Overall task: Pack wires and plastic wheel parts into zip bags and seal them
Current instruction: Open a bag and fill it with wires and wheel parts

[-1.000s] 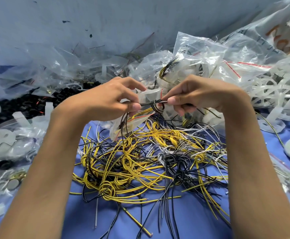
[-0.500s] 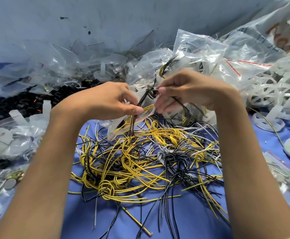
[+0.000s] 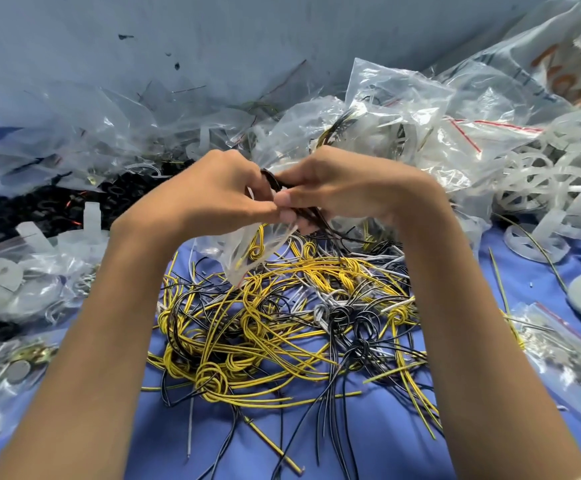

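Head view showed left hand point(image 3: 213, 197) pinching a part-filled bag point(image 3: 244, 252), right hand point(image 3: 346, 188) pinching a black coil point(image 3: 271, 177) at its mouth, many wires point(image 3: 282, 327) unpacked on the cloth point(image 3: 368, 445).

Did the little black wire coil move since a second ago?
Yes. The black wire coil went up and left, away from the yellow wire pile on the table.

Wire pile point(image 3: 282, 327) lies before filled bags point(image 3: 403, 126), wheels point(image 3: 552, 181) at right.
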